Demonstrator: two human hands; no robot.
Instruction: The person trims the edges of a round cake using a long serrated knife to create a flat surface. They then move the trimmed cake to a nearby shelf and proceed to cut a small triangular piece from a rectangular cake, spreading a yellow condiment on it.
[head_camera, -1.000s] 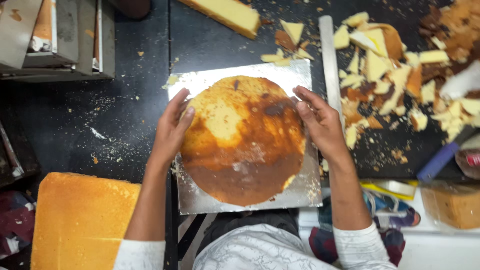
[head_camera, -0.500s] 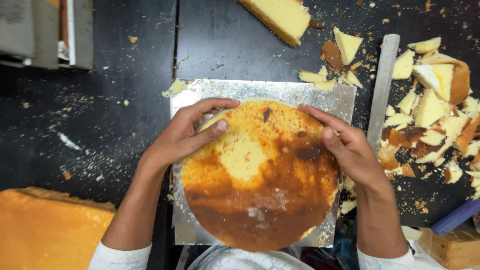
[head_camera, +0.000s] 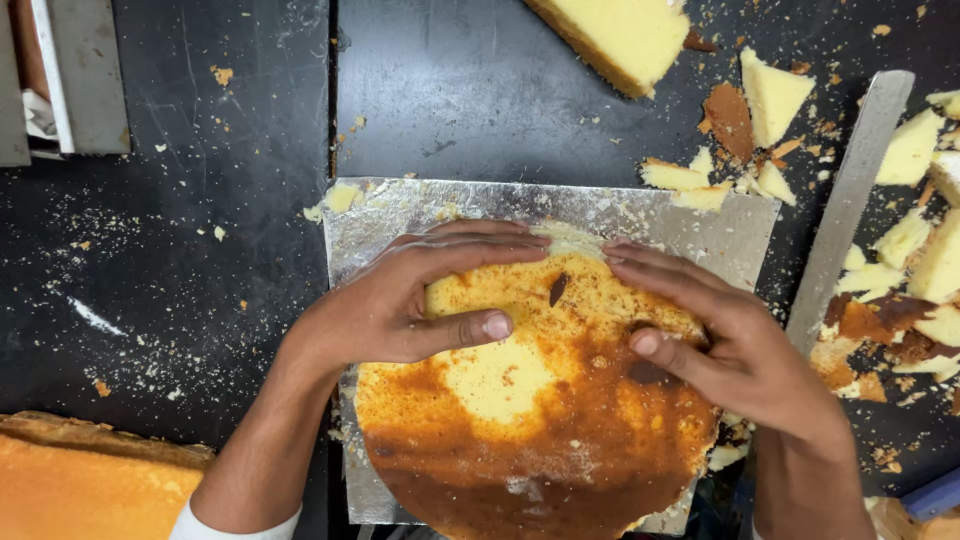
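A round sponge cake (head_camera: 530, 420), yellow with a patchy brown crust, lies on a square silver cake board (head_camera: 420, 205). My left hand (head_camera: 410, 300) rests flat on the cake's upper left part, its fingers curled round the far rim. On the upper right part lies my right hand (head_camera: 720, 345), fingers spread over the far edge. Both hands press on the cake; neither holds anything else.
The board sits on a dark, crumb-strewn worktop (head_camera: 190, 250). A long metal knife (head_camera: 845, 205) lies to the right among several cake offcuts (head_camera: 775, 95). A yellow cake slab (head_camera: 620, 35) is at the top, another orange cake (head_camera: 80, 485) at the bottom left, a metal tray (head_camera: 75, 80) at the top left.
My hands have slid from the cake's sides up to its far rim and onto its top. The camera has come closer, so the cake fills more of the view.
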